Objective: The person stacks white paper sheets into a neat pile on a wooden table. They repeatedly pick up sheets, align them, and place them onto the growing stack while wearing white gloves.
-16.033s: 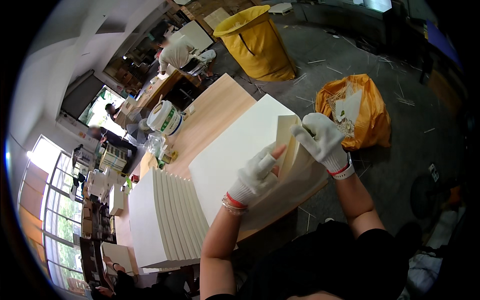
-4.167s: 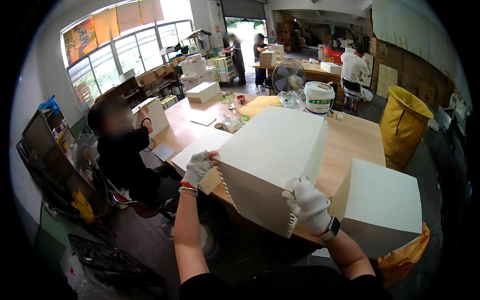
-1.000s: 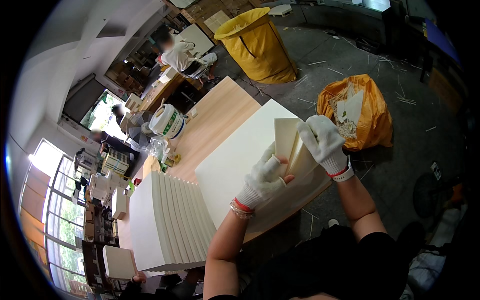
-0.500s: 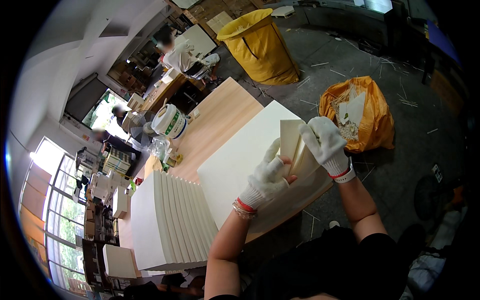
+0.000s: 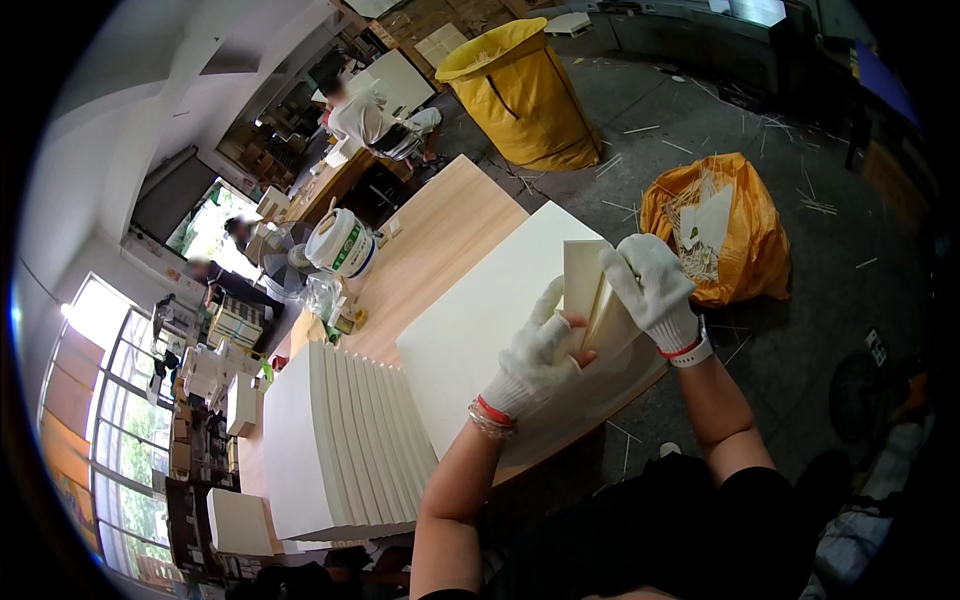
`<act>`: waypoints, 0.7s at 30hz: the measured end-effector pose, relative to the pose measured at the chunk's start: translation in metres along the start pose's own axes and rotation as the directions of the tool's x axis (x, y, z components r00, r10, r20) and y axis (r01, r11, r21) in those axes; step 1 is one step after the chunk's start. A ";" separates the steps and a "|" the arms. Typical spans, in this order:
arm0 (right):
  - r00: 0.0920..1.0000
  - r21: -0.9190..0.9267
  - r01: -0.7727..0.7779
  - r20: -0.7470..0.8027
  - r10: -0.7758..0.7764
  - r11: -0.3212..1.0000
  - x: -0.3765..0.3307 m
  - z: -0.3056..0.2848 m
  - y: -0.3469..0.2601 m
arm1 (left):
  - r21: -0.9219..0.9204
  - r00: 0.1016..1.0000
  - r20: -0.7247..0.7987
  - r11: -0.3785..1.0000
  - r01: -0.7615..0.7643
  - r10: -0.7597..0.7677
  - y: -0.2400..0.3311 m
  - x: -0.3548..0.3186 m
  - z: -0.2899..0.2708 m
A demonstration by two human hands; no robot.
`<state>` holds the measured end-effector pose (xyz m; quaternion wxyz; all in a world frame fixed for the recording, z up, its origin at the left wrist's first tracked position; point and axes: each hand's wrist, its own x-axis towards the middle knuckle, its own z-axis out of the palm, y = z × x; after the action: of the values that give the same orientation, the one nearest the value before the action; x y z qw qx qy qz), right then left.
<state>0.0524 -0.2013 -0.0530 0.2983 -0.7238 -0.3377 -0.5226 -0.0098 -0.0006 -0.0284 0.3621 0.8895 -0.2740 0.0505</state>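
A small cream-white folded piece of card or board stands tilted between my two gloved hands. On its lower left side, my left hand grips it, with bare fingertips poking out of the white glove. My right hand, in a white knit glove, closes on its right edge with thumb and fingers. Beneath both hands lies a large white sheet or board on the wooden table. Part of the folded piece is hidden behind my fingers.
A fanned stack of thick white boards stands to the left. Beyond it are a white bucket and the wooden tabletop. An orange bag of scraps and a tall yellow bag stand on the floor. Other people work farther off.
Both hands and the folded piece have shifted very slightly to the right; the grip looks the same.
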 end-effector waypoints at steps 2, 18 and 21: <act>1.000 0.005 -0.002 -0.016 0.002 1.000 -0.002 0.001 0.001 | -0.058 1.000 -0.014 0.998 -0.015 0.014 -0.001 0.000 -0.001; 0.997 0.079 -0.068 -0.016 0.069 0.995 -0.003 0.003 0.001 | -0.005 0.995 -0.064 0.997 -0.074 0.073 -0.002 0.001 0.003; 0.982 0.251 -0.187 0.011 0.190 0.950 -0.001 0.000 -0.001 | -0.031 0.997 -0.034 0.997 -0.076 0.075 -0.002 0.001 0.001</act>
<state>0.0508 -0.2010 -0.0541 0.4382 -0.7055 -0.3286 -0.4496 -0.0077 -0.0006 -0.0294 0.3786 0.8717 -0.3020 0.0744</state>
